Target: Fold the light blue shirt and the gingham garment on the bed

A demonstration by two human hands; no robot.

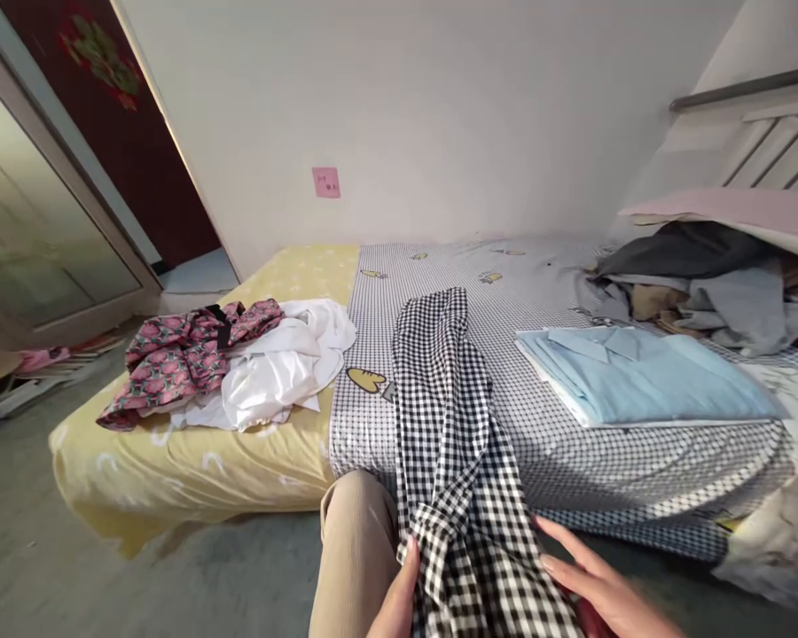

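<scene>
A black-and-white checked garment (442, 381) stretches lengthwise from the bed down over my lap, with a knot-like gathered fold near its lower part. At its left edge is my left hand (399, 595), thumb on top of the cloth and the other fingers hidden beneath or out of frame. My right hand (595, 580) holds the garment's right edge, two fingers lying against the cloth and the rest partly covered. Both hands are low in the view, in front of the bed.
The bed (365, 434) has yellow and checked covers. At left lie a pink patterned garment (179, 359) and white clothes (283, 368). A folded light-blue shirt (671, 377) lies at right, before piled dark and grey clothes (698, 275). My knee (357, 523) touches the bed's front.
</scene>
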